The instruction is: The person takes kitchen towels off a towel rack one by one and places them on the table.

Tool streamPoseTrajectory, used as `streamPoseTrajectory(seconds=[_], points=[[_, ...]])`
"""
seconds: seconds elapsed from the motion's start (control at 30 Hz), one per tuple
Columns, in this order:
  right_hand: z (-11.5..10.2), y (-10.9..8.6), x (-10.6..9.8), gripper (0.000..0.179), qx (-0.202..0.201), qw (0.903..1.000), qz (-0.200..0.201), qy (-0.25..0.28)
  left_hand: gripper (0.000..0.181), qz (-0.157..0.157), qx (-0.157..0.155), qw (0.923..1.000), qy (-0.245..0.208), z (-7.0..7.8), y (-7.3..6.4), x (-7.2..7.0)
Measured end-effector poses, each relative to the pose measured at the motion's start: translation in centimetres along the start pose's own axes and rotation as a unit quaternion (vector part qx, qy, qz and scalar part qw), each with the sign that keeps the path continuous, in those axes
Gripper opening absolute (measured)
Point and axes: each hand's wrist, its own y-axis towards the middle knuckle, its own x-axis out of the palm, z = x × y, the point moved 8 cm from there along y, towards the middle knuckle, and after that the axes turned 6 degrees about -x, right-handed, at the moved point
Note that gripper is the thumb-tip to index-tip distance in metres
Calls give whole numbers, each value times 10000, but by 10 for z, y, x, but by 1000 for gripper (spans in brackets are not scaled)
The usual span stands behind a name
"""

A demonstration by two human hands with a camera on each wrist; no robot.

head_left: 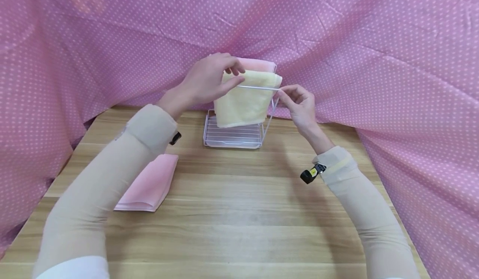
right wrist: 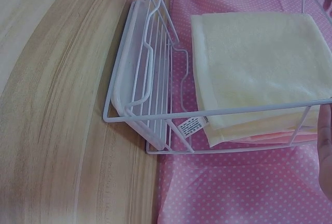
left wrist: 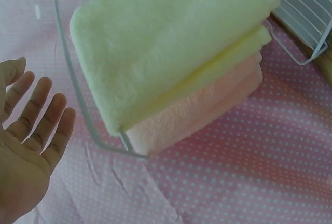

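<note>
A white wire rack (head_left: 258, 88) stands on the table, with a pale yellow towel (head_left: 243, 106) draped over one upper bar. Behind it hangs a pink towel (head_left: 258, 65). At the rack's upper right corner, my right hand (head_left: 299, 104) pinches the front top bar between thumb and fingers. My left hand (head_left: 209, 77) is raised by the upper left corner and hides that end in the head view. Its fingers look spread and apart from the wire in the left wrist view. A printed label (right wrist: 192, 125) shows at the yellow towel's lower edge.
The rack's base holds a shallow white tray (right wrist: 122, 73) under a wire grid. Left of the rack, a folded pink cloth (head_left: 149, 183) lies on the wooden table (head_left: 239, 212), partly behind my left forearm. A pink dotted curtain (head_left: 374, 62) hangs close behind the rack.
</note>
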Motion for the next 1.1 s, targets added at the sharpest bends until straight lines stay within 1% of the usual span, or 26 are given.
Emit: streamPoseTrajectory(seconds=[0.13,0.2,0.33,0.47,0.67,0.83,1.1], points=[[-1,0,0,25,-17,10000,-5,-72,29,51,-5,9999,122,0,16,6],[-1,-1,0,24,-24,10000,9,-70,29,65,-54,9998,200,-1,22,8],[-2,-1,-1,24,-6,10000,15,-49,30,-17,-155,9995,260,-2,33,14],[-2,-1,-1,26,19,10000,12,-37,31,-133,-194,9996,185,-2,41,23],[-1,-1,0,27,45,10000,15,64,31,-281,-300,9989,205,-5,50,33],[-1,-1,1,28,26,10000,3,73,31,-512,-419,9976,196,-10,55,39],[1,0,2,24,4,9999,34,102,35,-792,-659,9946,122,-19,58,43]])
